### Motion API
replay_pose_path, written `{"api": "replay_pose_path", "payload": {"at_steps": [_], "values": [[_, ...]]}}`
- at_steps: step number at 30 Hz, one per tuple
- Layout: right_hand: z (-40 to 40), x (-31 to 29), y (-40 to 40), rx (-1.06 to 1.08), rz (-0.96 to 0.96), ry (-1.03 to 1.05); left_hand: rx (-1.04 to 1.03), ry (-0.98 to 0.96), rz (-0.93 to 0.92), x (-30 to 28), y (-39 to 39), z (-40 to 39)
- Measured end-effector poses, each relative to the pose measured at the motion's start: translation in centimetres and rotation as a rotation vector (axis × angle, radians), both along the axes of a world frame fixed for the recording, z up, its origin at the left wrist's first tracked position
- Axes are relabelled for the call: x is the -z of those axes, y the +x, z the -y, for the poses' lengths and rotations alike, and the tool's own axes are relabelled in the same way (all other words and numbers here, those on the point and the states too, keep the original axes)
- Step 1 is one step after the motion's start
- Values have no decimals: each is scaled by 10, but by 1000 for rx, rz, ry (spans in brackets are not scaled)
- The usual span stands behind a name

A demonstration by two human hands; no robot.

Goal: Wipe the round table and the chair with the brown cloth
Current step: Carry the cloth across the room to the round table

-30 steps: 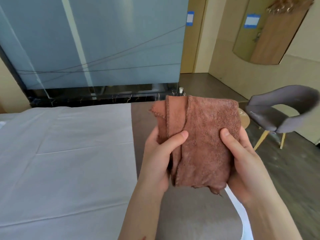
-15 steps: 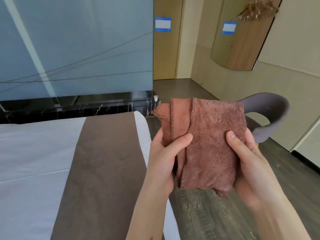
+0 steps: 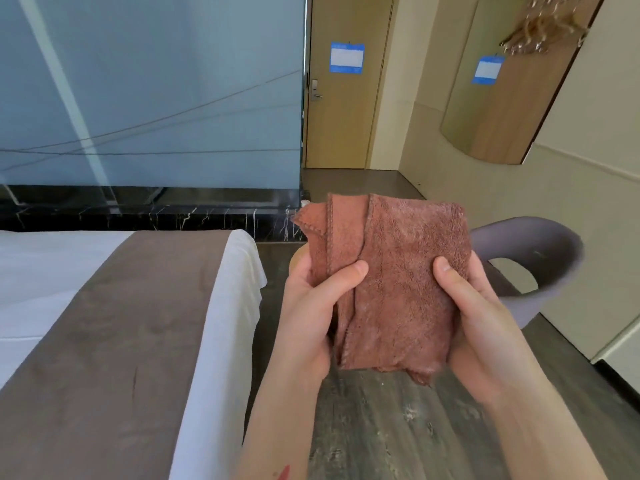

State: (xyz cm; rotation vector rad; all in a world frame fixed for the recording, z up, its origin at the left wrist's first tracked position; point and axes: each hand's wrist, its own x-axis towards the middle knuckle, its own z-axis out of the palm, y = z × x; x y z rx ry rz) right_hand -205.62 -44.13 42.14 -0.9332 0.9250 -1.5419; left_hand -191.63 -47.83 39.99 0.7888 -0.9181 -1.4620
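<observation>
The person's left hand [image 3: 313, 306] and right hand [image 3: 485, 327] both clasp the folded brown cloth [image 3: 394, 282], held upright in mid-air above a dark wood-grain floor [image 3: 381, 427]; behind it curves the grey chair [image 3: 540, 258], the round table almost wholly hidden; a white bed [image 3: 239, 271] with a brown runner [image 3: 114, 341] lies left; frosted glass [image 3: 156, 91] and a wooden door [image 3: 343, 116] stand beyond.

Rust-brown cloth [image 3: 398, 285]; grey-purple chair [image 3: 540, 247]; white bed [image 3: 235, 271] with taupe runner [image 3: 114, 334]; floor [image 3: 388, 427] seemingly dark grey, wood-grained.
</observation>
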Motion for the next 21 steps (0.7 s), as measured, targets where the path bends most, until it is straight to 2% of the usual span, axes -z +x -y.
{"api": "replay_pose_path", "payload": {"at_steps": [5, 12, 21], "values": [[37, -1, -75, -74, 34, 19, -66, 13, -26, 1, -77, 22], [114, 10, -128, -157, 47, 72, -153, 24, 21, 4, -124, 88], [275, 30, -151, -135, 26, 47, -137, 7, 39, 22, -145, 253]]}}
